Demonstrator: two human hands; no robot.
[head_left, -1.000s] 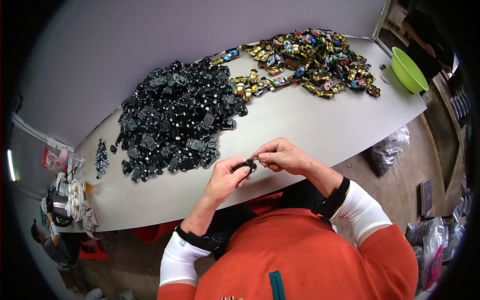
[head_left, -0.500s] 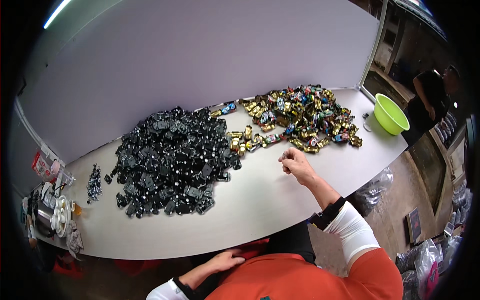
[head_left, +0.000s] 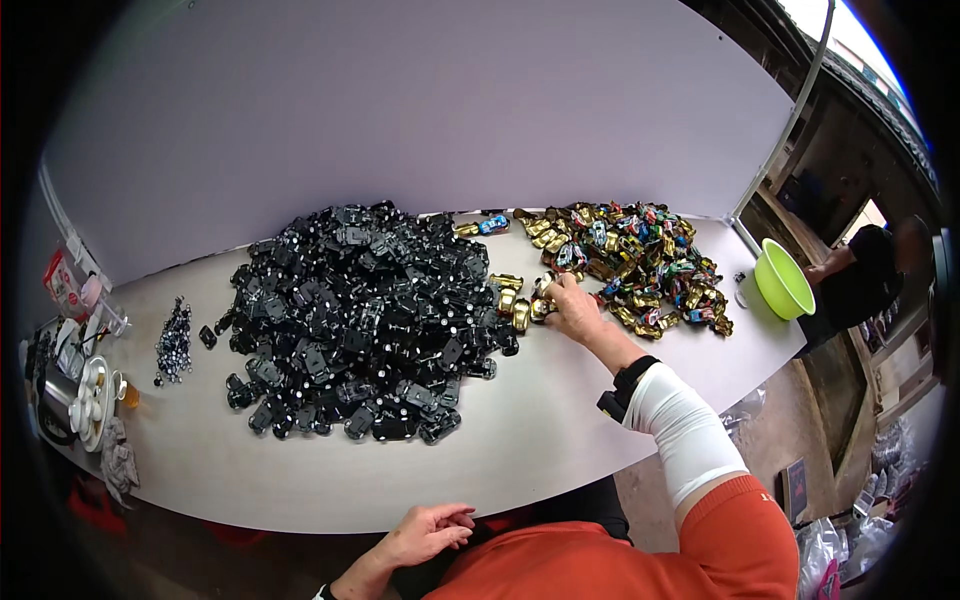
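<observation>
My right hand point(head_left: 574, 310) reaches over the table to the left edge of a pile of gold and multicoloured toy cars point(head_left: 640, 255). Its fingers are curled together among a few gold toy cars point(head_left: 508, 300), and what they hold is hidden. To the left of that hand spreads a large heap of black toy car bases point(head_left: 350, 320) with small wheels. At the table's front edge, my left hand point(head_left: 428, 535) is held before my body with its fingers loosely stretched and nothing in them.
A green basin point(head_left: 783, 280) stands at the table's right end. Small dark and silvery parts point(head_left: 174, 342) lie left of the black heap. Farther left are a tray of cups point(head_left: 92, 400), a glass of amber drink point(head_left: 128, 392) and a cloth point(head_left: 118, 462). Another person point(head_left: 865, 275) stands beyond the basin.
My right hand has moved left and forward onto the gold toy cars. My left hand has lifted away from my lap, its fingers extending. The view has shifted a little.
</observation>
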